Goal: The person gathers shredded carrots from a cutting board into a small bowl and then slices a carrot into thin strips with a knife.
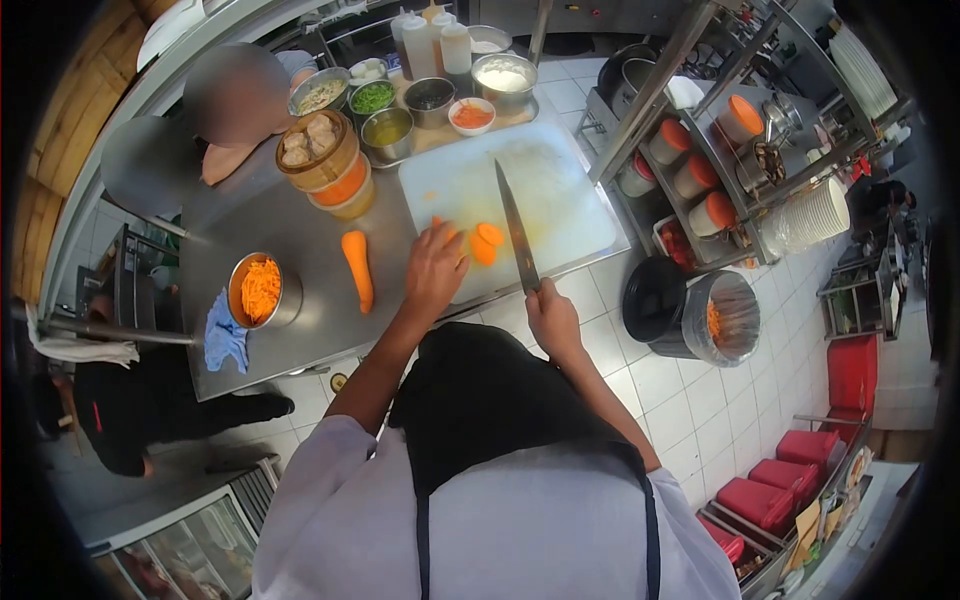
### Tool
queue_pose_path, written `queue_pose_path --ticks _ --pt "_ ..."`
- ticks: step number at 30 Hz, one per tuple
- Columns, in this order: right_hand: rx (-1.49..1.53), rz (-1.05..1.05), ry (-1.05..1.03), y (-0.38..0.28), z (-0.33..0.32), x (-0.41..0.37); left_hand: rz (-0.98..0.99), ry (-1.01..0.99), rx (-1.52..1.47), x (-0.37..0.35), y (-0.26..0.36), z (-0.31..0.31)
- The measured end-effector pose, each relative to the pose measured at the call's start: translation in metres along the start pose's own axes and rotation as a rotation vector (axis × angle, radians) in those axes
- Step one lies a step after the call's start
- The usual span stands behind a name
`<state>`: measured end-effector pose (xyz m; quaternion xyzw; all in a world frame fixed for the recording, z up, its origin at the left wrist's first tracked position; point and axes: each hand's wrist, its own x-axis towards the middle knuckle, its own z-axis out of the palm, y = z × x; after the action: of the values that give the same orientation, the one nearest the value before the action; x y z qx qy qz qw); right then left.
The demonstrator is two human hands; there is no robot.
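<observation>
On the white cutting board (570,190), my left hand (437,262) rests with its fingers curled over a piece of carrot that shows only partly. Several orange carrot slices (484,243) lie just right of it. My right hand (550,318) is wrapped round the handle of a long knife (515,222), whose blade points away from me over the board, right of the slices and apart from them. A whole peeled carrot (357,270) lies on the steel counter, left of my left hand.
Left on the counter (325,235) are a bowl of shredded carrot (262,290) and a blue cloth (226,332). Behind stand a bamboo steamer (325,165), ingredient bowls (387,134) and squeeze bottles (456,48). People are at the left; a lined bin (722,318) stands right.
</observation>
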<state>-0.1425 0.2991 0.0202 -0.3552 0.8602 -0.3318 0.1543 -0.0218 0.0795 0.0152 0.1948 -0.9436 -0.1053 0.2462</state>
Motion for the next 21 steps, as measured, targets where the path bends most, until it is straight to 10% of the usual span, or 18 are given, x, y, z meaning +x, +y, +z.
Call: queue_pose_path --ticks 21 --pt "0.0 -0.093 -0.048 0.086 -0.036 -0.03 -0.38 -0.047 0.183 0.01 0.054 0.065"
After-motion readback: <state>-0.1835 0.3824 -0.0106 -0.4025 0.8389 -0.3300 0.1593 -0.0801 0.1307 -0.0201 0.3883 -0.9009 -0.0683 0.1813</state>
